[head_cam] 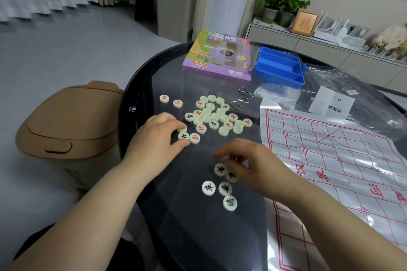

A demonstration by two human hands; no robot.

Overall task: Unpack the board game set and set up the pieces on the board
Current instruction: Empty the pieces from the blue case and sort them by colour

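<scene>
On the tabletop [187,215] lie one printed xiangqi board sheet [330,160], one purple game box [218,66], one blue tray [279,68] and one metal wire puzzle [241,99]. The round xiangqi pieces [208,187] come to about thirty-two: two apart at far left, roughly twenty-two heaped, three just below the heap, five nearest. Elsewhere are two potted plants [271,13], one framed picture [305,23] and one tan bin [66,123].

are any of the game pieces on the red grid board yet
No, all the pieces in view lie on the dark glass table beside the board, whose grid carries none.
</scene>
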